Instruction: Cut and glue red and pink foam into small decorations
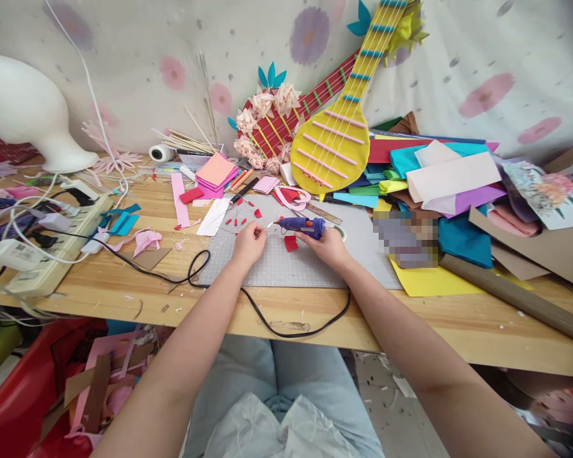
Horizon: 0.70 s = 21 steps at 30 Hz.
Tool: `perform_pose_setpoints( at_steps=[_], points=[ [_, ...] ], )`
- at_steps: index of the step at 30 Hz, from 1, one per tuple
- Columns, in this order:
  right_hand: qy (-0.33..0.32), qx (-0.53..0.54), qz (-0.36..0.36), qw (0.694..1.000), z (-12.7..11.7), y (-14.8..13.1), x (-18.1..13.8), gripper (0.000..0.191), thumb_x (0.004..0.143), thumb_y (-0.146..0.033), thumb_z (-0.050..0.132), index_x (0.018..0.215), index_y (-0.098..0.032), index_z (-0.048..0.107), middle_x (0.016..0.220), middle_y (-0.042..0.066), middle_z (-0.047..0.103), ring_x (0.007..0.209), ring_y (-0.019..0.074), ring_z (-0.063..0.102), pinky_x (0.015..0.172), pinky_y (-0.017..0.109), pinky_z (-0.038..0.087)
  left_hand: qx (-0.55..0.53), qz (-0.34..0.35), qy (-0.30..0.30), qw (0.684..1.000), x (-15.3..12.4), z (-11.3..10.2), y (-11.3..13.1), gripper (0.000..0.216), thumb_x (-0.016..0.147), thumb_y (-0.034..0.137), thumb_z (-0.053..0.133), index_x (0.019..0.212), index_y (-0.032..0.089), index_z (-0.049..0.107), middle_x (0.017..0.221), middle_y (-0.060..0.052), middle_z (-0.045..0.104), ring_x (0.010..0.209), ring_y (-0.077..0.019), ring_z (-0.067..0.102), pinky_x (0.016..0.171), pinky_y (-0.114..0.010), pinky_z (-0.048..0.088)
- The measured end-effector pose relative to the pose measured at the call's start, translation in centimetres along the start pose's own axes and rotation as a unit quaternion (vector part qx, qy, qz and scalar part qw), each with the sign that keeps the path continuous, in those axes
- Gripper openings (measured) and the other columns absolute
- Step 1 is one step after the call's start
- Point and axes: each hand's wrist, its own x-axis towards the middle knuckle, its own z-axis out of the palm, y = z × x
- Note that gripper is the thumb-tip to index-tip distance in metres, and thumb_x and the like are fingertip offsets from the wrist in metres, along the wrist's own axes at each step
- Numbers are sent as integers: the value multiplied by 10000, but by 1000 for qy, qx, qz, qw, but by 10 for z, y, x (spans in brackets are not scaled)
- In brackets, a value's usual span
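My right hand point(332, 245) is closed around a blue hot glue gun point(302, 225), its nozzle aimed left toward my other hand. My left hand point(251, 243) is pinched just short of the nozzle. A small whitish tip shows by its fingers, too small to name. Both hands are over a grey cutting mat point(277, 270). A red scrap point(291, 243) lies under the glue gun. Several small red pieces on thin wires point(236, 222) are scattered beyond my left hand. A black cord point(267, 327) loops along the table in front of me.
At the back, a yellow lute-shaped craft point(332, 149) and a red one with paper flowers point(272, 124) lean on the curtain. Paper sheets point(451, 181) pile up at right. A crowded power strip point(57, 248) and white foam head point(26, 111) stand left. A scrap-filled red bin point(33, 388) sits below.
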Motion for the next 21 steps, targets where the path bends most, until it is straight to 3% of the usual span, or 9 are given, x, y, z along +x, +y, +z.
perform_pose_setpoints(
  at_steps=[11,21],
  points=[
    [9,-5,-6,1000,-1,-1,0,368,731,-514,584,946,-227,664,773,49,693,792,233,635,677,328,474,-4,-6,-3,1000,1,2,-3,97,742,251,502,665,193,494,599,20,523,557,-114,476,574,-255,359],
    [-4,-39,-23,999,3,0,-1,439,724,-588,541,905,-212,677,740,46,688,675,196,618,596,283,435,11,-9,0,1000,1,0,1,110,751,259,497,664,191,496,610,14,543,552,-114,472,572,-255,364]
  ],
)
